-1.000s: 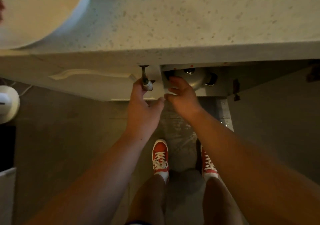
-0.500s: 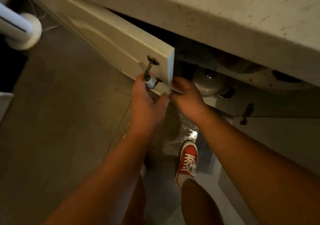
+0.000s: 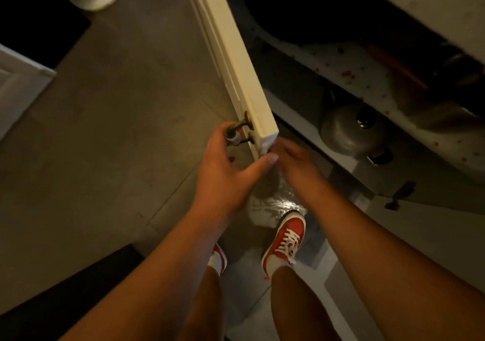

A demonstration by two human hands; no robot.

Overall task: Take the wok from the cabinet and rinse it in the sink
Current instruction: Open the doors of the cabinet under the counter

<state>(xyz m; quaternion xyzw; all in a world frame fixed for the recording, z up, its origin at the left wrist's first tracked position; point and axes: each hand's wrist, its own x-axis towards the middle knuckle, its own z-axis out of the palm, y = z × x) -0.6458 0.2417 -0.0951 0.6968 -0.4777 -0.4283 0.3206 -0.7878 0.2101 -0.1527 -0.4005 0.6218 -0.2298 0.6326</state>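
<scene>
The cabinet door (image 3: 233, 60) has swung wider, left hand (image 3: 225, 172) gripping its handle (image 3: 237, 131), right hand (image 3: 294, 157) blurred, grip unclear.

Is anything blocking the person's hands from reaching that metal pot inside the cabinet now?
Nothing visible does. The cabinet door is swung wide, with the left hand at its handle and the right hand by its edge. The domed metal pot sits exposed on the shelf.

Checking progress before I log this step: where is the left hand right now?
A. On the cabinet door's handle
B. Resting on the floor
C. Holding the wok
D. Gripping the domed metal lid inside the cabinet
A: the left hand has its fingers around the handle of the open cabinet door; the domed metal lid sits untouched inside.
</scene>
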